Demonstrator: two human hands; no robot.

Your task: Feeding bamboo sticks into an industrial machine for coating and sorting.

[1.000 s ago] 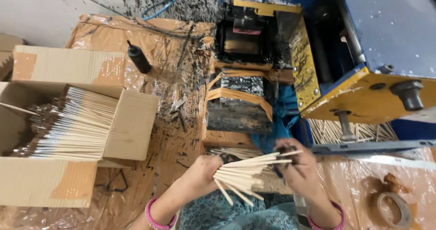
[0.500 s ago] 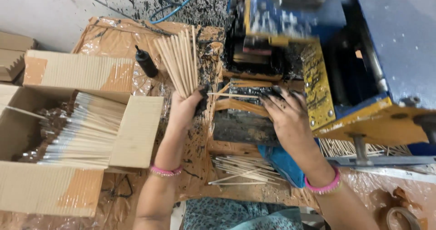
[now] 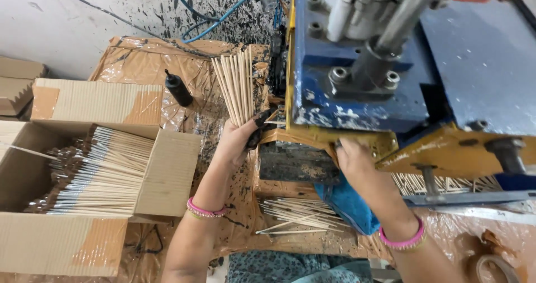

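Observation:
My left hand [image 3: 239,139] grips a fanned bundle of pale wooden sticks [image 3: 237,87], held upright beside the blue and yellow machine [image 3: 363,76]. My right hand [image 3: 353,159] reaches under the machine's yellow front edge; its fingertips are hidden there, so what it touches is unclear. Both wrists wear pink bangles. A blue cloth [image 3: 346,205] lies under my right forearm. Loose sticks [image 3: 293,215] lie in a pile below the machine's black, ink-stained block [image 3: 296,163].
An open cardboard box [image 3: 162,171] at the left holds several rows of brushes with dark tips and metal ferrules [image 3: 95,174]. A small black bottle [image 3: 178,88] stands on the plastic-covered, ink-spattered surface. More sticks [image 3: 446,183] lie under the machine at right. A tape roll [image 3: 491,266] sits at bottom right.
My left hand lifted the stick bundle from my lap up to the machine's left side. My right hand let go of the bundle and moved under the machine's front edge.

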